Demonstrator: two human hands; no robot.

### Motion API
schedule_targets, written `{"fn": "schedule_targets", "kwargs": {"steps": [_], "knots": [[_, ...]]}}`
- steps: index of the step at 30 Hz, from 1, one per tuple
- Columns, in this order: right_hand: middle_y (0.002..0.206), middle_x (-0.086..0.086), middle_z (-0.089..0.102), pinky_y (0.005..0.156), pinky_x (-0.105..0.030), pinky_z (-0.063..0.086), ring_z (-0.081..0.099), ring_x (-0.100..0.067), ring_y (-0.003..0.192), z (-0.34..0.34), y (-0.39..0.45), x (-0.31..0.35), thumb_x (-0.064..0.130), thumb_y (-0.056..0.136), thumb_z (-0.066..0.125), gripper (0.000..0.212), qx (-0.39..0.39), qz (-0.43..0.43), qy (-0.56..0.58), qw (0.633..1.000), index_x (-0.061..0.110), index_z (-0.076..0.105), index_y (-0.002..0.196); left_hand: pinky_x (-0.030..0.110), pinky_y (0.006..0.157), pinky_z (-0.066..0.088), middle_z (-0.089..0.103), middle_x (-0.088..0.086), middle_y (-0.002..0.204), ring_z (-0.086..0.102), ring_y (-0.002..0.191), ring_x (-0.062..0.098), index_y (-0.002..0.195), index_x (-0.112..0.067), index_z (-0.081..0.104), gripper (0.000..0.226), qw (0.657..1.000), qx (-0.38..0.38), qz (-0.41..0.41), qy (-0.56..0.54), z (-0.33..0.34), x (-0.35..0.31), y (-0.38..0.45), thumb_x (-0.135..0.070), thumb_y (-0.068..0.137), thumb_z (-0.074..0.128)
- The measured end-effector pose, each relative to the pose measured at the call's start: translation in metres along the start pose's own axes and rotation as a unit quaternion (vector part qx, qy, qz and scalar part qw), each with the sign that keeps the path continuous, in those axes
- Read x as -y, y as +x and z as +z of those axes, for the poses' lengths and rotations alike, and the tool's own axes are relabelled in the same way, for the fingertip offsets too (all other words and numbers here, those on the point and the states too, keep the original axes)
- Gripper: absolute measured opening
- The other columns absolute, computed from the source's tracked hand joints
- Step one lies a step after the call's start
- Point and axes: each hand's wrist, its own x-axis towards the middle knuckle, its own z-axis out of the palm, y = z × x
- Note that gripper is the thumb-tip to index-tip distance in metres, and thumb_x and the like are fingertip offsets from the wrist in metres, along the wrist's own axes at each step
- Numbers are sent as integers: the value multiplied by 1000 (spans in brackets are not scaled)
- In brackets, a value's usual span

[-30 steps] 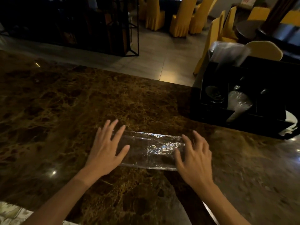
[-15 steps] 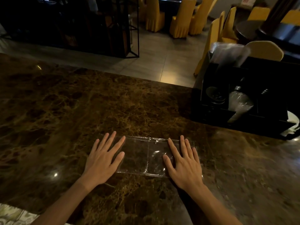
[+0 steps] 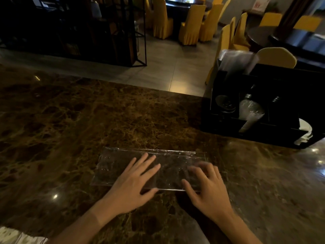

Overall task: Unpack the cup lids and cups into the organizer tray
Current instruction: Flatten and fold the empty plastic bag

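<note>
Hands: left hand (image 3: 133, 184) and right hand (image 3: 209, 189) flat, fingers spread, pressing empty plastic bag (image 3: 112, 164).
Progress: cups (image 3: 250, 113) sit in organizer tray (image 3: 219, 124); unpacking looks nearly finished.

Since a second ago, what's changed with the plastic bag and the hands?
The empty clear plastic bag went from bunched and narrow to spread flat on the marble counter. The left hand slid from its left end toward the middle; the right hand, blurred, presses the right part. Both hands lie flat, gripping nothing. The black organizer tray and its cups stayed put.
</note>
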Motion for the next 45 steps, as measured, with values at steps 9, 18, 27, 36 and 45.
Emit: {"fn": "schedule_targets", "kwargs": {"steps": [9, 18, 27, 36, 45], "knots": [[89, -8, 82, 66, -26, 62, 79, -18, 80, 5, -21, 51, 34, 102, 63, 28, 158, 359, 473, 789, 12, 80, 96, 26, 63, 62, 79, -9, 105, 73, 93, 7, 107, -22, 81, 27, 979, -172, 106, 8, 3, -18, 13, -32, 91, 62], [117, -1, 77, 84, -32, 64, 76, -14, 102, 14, 25, 81, 35, 96, 72, 39, 112, 399, 604, 681, 27, 60, 131, 20, 78, 58, 73, -16, 96, 60, 95, -3, 97, -28, 75, 22, 976, -196, 20, -94, -4, -58, 15, -37, 92, 56], [116, -4, 79, 79, -34, 64, 76, -23, 107, -8, 52, 52, 23, 78, 81, 62, 156, 255, 594, 747, 42, 61, 133, 44, 110, 47, 55, -4, 143, 54, 130, 14, 147, -21, 49, 69, 916, -59, -195, -344, -50, 27, 58, -43, 87, 76], [117, -6, 79, 83, -34, 64, 76, -25, 108, -16, 66, 37, 21, 90, 79, 48, 190, 221, 570, 768, 25, 62, 135, 26, 67, 63, 80, 11, 101, 78, 86, 24, 109, -9, 72, 17, 806, 3, -150, -573, -47, 32, 72, -13, 92, 72], [95, -22, 77, 79, -37, 65, 76, -25, 83, -14, 66, 21, 8, 100, 66, 38, 141, 157, 537, 817, 17, 57, 136, 31, 67, 64, 80, 13, 101, 78, 83, 27, 102, -13, 70, 24, 800, -15, -150, -581, -42, 41, 66, -28, 85, 75]]}}
